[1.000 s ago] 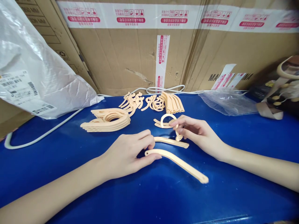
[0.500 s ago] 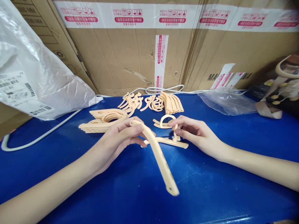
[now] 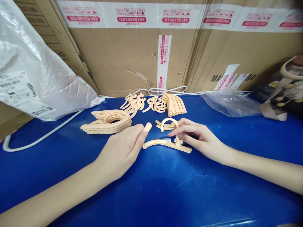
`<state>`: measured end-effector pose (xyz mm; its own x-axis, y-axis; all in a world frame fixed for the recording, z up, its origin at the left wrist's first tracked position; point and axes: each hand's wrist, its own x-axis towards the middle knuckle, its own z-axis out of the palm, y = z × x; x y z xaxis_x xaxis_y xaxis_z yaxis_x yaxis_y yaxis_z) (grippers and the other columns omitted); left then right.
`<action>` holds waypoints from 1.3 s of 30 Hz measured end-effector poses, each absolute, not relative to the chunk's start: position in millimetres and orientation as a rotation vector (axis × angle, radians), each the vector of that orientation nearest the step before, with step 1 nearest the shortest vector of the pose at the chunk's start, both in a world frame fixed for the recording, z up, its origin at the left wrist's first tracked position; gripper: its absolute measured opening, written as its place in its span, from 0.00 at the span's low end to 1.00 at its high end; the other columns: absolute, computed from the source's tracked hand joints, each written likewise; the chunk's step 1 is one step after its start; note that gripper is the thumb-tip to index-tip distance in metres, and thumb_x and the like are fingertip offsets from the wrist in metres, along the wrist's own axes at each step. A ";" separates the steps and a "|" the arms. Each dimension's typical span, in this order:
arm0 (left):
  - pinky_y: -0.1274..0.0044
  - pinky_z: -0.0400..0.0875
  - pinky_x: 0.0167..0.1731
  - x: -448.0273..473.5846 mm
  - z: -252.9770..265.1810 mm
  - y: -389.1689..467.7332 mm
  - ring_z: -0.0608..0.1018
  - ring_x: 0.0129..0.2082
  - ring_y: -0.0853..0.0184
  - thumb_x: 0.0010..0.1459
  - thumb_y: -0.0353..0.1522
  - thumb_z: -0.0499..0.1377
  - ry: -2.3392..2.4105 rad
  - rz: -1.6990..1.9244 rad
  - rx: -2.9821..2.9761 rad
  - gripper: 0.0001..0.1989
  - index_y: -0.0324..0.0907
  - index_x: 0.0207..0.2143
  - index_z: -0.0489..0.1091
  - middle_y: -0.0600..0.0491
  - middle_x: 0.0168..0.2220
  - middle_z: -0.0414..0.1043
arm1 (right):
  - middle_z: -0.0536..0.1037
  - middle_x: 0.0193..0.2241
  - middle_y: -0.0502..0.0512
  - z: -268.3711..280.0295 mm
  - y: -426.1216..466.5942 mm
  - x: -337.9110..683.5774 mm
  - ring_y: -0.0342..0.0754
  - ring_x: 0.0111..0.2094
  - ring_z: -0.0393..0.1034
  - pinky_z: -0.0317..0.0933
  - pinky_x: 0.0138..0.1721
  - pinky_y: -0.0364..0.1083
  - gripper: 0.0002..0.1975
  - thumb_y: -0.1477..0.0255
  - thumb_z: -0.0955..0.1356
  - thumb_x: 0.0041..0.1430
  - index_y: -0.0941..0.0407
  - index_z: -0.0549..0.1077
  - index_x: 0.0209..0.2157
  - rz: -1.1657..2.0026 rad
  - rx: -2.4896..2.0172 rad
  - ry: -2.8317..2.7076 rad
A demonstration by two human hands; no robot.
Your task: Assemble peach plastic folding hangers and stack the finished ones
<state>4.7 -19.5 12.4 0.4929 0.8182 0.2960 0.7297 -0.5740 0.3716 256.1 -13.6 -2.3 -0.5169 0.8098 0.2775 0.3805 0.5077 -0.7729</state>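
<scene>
My left hand [image 3: 125, 148] is closed round a beige plastic hanger arm [image 3: 148, 127]; only one end of it sticks out past the thumb, the rest is hidden by the hand. Between the thumb and fingers of my right hand [image 3: 196, 134] is a beige hanger hook [image 3: 169, 120], its curve up and its round base [image 3: 179, 142] down. Below the hook another curved hanger arm [image 3: 163, 142] lies on the blue table [image 3: 151, 189]. Two thin curved strips [image 3: 163, 126] lie behind the hook, partly covered by it.
Stacked hanger pieces [image 3: 106, 123] lie at left. Loose hooks [image 3: 134, 104] and a row of hanger arms [image 3: 175, 104] are at the back, before a cardboard box [image 3: 118, 60] and a white cable [image 3: 42, 137]. A silvery bag [image 3: 47, 72] leans at left; a clear bag [image 3: 232, 102] lies at right.
My left hand has turned over, so the hanger arm that hung down toward me now shows only its end. The hook in my right hand has tilted slightly.
</scene>
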 end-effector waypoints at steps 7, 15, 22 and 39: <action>0.77 0.60 0.24 9.7 1.5 -22.9 0.70 0.29 0.66 0.64 0.39 0.50 1.256 0.444 2.727 0.12 0.43 0.29 0.58 0.56 0.29 0.64 | 0.71 0.36 0.53 -2.8 -14.6 254.1 0.43 0.33 0.68 0.66 0.30 0.43 0.10 0.70 0.64 0.63 0.53 0.78 0.40 0.966 -1.005 -2.014; 0.78 0.57 0.23 9.8 1.9 -25.6 0.67 0.24 0.69 0.67 0.38 0.45 1.105 0.498 2.723 0.13 0.43 0.29 0.56 0.58 0.25 0.61 | 0.76 0.29 0.50 -4.3 -9.8 252.6 0.41 0.28 0.72 0.71 0.26 0.40 0.05 0.71 0.71 0.54 0.55 0.78 0.34 1.432 -0.949 -1.577; 0.79 0.51 0.20 6.6 -2.2 -22.3 0.66 0.19 0.72 0.68 0.40 0.44 1.118 0.548 2.742 0.17 0.42 0.28 0.59 0.60 0.21 0.62 | 0.80 0.27 0.51 -5.9 -7.9 253.3 0.42 0.28 0.74 0.70 0.26 0.40 0.10 0.69 0.74 0.50 0.54 0.79 0.37 1.513 -1.039 -1.515; 0.75 0.61 0.32 5.5 2.1 -20.4 0.67 0.33 0.65 0.67 0.32 0.46 0.899 0.535 2.758 0.10 0.42 0.45 0.65 0.54 0.36 0.71 | 0.80 0.32 0.52 -8.4 -3.6 254.4 0.40 0.29 0.70 0.64 0.25 0.38 0.10 0.69 0.74 0.51 0.52 0.80 0.38 1.488 -0.994 -1.500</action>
